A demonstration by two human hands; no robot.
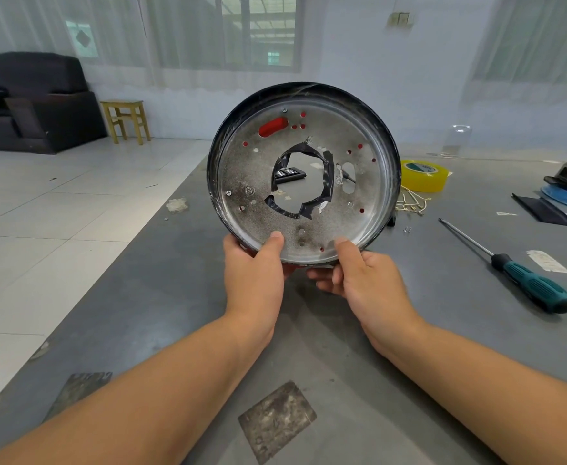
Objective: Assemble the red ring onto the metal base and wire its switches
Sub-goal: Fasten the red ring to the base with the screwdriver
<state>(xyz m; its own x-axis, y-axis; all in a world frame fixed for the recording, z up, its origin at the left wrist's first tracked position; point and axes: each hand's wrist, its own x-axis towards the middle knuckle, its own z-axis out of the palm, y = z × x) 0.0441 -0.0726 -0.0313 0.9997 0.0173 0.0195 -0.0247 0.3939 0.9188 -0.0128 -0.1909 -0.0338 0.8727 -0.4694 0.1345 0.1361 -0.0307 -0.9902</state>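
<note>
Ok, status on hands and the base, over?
Left hand and right hand grip round metal base upright by its lower rim. Red shows through its holes. Green-handled screwdriver lies on table, right. Nothing blocking.

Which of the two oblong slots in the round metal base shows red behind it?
The upper-left oblong slot; the right-hand oblong slot shows only grey table.

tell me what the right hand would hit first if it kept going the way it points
Nothing new: the right hand already grips the metal base at its lower rim. Beyond lies bare table, though depth is unclear.
</note>
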